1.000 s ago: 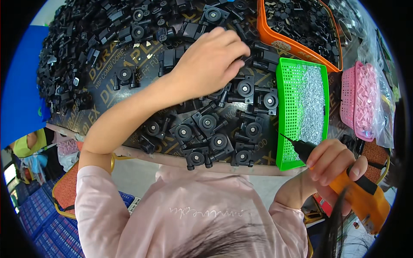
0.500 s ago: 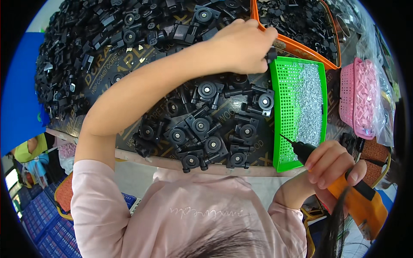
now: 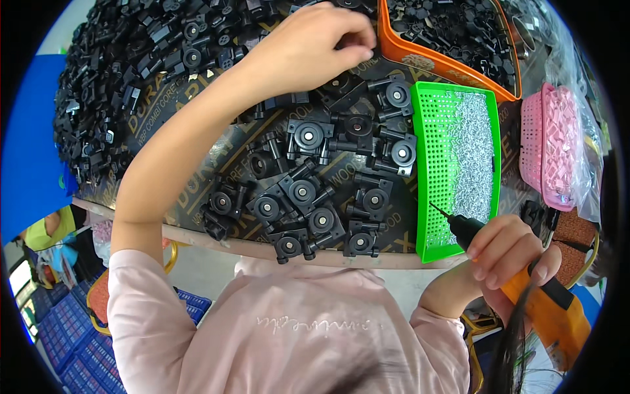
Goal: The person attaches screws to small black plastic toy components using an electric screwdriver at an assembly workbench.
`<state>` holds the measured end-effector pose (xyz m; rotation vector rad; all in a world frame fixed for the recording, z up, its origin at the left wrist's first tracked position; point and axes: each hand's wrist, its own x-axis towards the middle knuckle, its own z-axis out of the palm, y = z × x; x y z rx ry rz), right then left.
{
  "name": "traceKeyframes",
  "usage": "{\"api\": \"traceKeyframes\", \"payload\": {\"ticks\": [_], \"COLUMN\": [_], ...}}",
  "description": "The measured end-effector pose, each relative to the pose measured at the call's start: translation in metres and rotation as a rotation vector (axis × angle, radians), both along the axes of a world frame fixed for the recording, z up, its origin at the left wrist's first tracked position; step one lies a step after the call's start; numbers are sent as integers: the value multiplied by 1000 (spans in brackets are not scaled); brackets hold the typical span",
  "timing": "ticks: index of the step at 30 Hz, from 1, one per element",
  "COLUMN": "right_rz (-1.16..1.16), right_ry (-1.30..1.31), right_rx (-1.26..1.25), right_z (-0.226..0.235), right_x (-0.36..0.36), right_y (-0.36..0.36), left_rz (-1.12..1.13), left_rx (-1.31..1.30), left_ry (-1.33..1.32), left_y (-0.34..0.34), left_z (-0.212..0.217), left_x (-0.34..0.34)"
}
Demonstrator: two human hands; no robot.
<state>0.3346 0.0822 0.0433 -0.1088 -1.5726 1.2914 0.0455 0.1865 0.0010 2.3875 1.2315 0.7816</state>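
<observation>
My right hand (image 3: 508, 253) is wrapped round an orange and black electric screwdriver (image 3: 554, 315), its thin bit pointing left over the near end of a green perforated basket (image 3: 423, 177). Small silver screws (image 3: 474, 154) fill the basket's right side. My left hand (image 3: 325, 43) hovers over the far middle of the table, fingers loosely curved, thumb apart from them, nothing visible between. Just right of it lies a black plastic part with a round disc (image 3: 398, 95), against the basket. Several similar black assemblies (image 3: 308, 136) lie between my left forearm and the basket.
A large heap of loose black parts (image 3: 98, 98) covers the table's far left. An orange bin (image 3: 420, 62) of small black pieces stands at the far right. Beyond the green basket is a pink basket (image 3: 531, 151) of pink pieces, beside clear plastic bags (image 3: 584, 131).
My left hand has moved left and away from the green basket's far corner, letting go of a black part, which now lies there. My right hand and the screwdriver have barely moved.
</observation>
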Motion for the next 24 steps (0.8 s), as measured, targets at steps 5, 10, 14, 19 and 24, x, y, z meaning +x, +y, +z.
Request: {"api": "traceKeyframes", "payload": {"ticks": [5,10,14,19,24], "right_rz": [-22,8,18,-129,-228], "right_ry": [14,9,-12,-34,-35], "right_rx": [-15,-10,-12,-5,-140], "right_z": [0,2,6,10,-4], "right_x": [-4,-11,-9,-4,-5], "right_y": [0,1,3,19,65], "left_rz": [109,-28,-86,-60,-84], "left_rx": [119,123,111,48,18], "left_ry": [304,281,224,75,47], "left_y": [-41,-55,-49,-46,-38], "left_z": [-9,-11,-15,-8,-11], "left_x": [-8,-2,-2,2,29]}}
